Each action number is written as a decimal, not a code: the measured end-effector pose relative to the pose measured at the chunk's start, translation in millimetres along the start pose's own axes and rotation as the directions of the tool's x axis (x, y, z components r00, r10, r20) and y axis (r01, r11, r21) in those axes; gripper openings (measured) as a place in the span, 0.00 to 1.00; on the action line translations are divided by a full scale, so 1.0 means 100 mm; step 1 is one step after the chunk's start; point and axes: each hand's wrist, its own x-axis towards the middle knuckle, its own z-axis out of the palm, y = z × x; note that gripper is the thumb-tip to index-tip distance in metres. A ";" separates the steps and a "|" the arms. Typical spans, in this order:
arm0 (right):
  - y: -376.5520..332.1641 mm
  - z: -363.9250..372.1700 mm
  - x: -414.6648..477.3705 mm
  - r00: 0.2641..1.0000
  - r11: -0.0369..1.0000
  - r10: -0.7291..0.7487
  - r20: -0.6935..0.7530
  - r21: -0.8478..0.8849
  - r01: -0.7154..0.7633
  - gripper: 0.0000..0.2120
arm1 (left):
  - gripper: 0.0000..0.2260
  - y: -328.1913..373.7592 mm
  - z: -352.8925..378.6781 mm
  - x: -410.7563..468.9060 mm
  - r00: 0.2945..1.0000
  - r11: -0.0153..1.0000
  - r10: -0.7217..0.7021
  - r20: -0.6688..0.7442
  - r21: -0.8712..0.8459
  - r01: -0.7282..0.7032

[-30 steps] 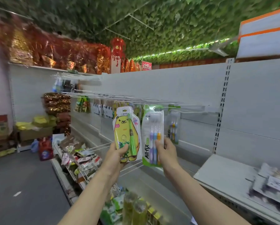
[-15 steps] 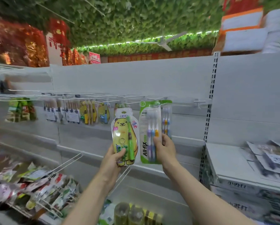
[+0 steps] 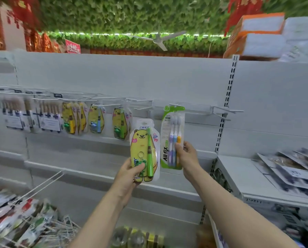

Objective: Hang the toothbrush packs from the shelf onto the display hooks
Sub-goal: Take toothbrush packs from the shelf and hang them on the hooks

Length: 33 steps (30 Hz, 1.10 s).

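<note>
Bear pack (image 3: 144, 149) now lower below hooks (image 3: 140, 100).
Left hand (image 3: 130, 173) grips it; right hand (image 3: 187, 154) pinches All-fix pack (image 3: 171, 140), 3 o'clock.

2 bare arms in shot, folks. The left forearm (image 3: 103, 212) shows at 7 o'clock, uncovered from the bottom edge right up to the wrist. The right forearm (image 3: 230, 208), at 5 o'clock, is just as bare along all its visible length. Left hand (image 3: 130, 173): bare. Right hand (image 3: 188, 154): bare too. Both wrists look slim and smooth. The fingernails are too small and blurred to judge.
</note>
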 end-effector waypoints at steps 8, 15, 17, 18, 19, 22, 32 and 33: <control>0.23 -0.01 0.59 1.000 1.000 -0.018 -0.010 -0.002 0.018 0.08 | 0.15 0.01 0.03 0.51 0.998 0.998 -0.031 0.048 0.061 0.028; 0.31 0.01 0.79 1.000 0.998 -0.023 -0.018 -0.060 0.022 0.10 | 0.15 0.03 -0.18 0.73 0.995 0.997 -0.056 0.077 0.049 0.053; 0.32 0.03 0.79 0.999 0.998 -0.007 -0.051 -0.065 0.003 0.12 | 0.15 0.02 -0.26 0.75 0.994 0.997 -0.058 0.097 0.047 0.054; 0.34 0.04 0.78 0.997 0.998 0.000 -0.084 -0.058 -0.005 0.14 | 0.15 0.02 -0.30 0.75 0.992 0.997 -0.059 0.109 0.046 0.054; 0.35 0.06 0.77 0.991 0.999 0.003 -0.134 -0.042 -0.009 0.16 | 0.14 0.02 -0.35 0.74 0.991 0.998 -0.060 0.121 0.042 0.056; 0.35 0.15 0.62 0.909 0.999 -0.001 -0.418 -0.050 -0.021 0.25 | 0.14 0.06 -0.52 0.68 0.985 0.998 -0.067 0.156 0.028 0.064; -0.20 1.53 -0.35 0.985 0.987 -0.148 -0.090 -0.072 0.142 0.08 | 0.15 0.40 -1.26 0.48 0.956 0.997 -0.072 0.286 0.055 0.058; -0.22 1.64 -0.42 0.985 0.988 -0.147 -0.088 -0.060 0.143 0.08 | 0.15 0.44 -1.33 0.45 0.953 0.997 -0.069 0.294 0.060 0.053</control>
